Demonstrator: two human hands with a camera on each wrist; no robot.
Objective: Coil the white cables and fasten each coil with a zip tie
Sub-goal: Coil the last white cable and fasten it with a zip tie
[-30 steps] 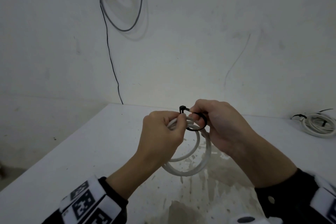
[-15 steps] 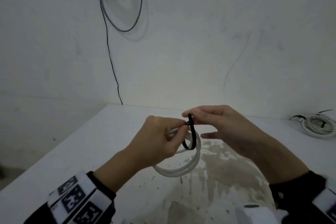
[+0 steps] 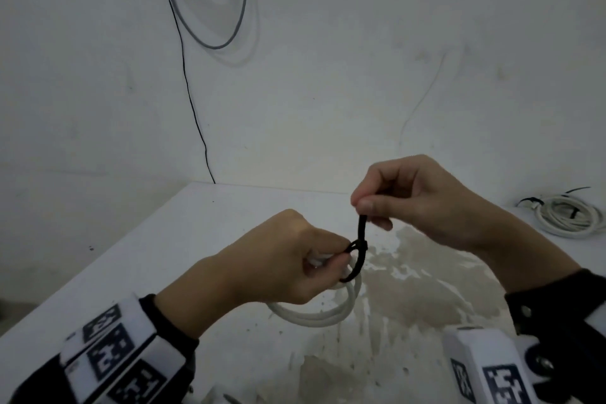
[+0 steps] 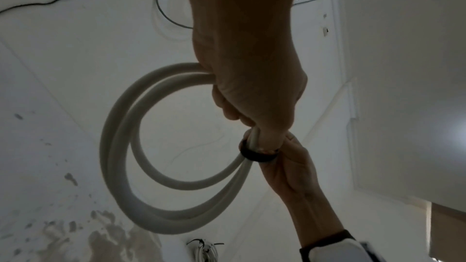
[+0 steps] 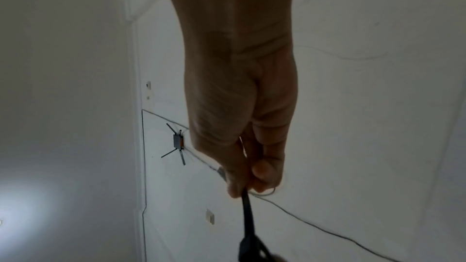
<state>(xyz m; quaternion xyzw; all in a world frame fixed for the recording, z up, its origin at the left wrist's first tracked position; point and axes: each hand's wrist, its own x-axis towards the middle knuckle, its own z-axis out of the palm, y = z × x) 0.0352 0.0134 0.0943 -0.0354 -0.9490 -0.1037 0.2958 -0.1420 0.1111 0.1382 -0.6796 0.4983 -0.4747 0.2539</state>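
Observation:
My left hand [image 3: 323,261] grips a small coil of white cable [image 3: 314,316] held above the white table [image 3: 164,239]; the coil [image 4: 121,156] hangs in two loops below the fist. A black zip tie [image 3: 355,264] is looped round the bundled strands [image 4: 257,153] just past my left fingers. My right hand [image 3: 369,207] pinches the tie's free tail [image 3: 361,226] between thumb and forefinger, above and to the right of the left hand. In the right wrist view the black tail [image 5: 248,218] runs down from the pinch [image 5: 242,188]. The tie's head is partly hidden by my left fingertips.
A second white coil [image 3: 564,215] with a black tie lies at the table's far right. The tabletop near me has a worn, stained patch [image 3: 410,289]. A grey cable loop [image 3: 210,10] and a thin black wire [image 3: 193,102] hang on the wall behind.
My right hand has risen up and to the right, drawing the tie's tail through. The black loop has shrunk round the cable. The left hand dropped slightly with the coil.

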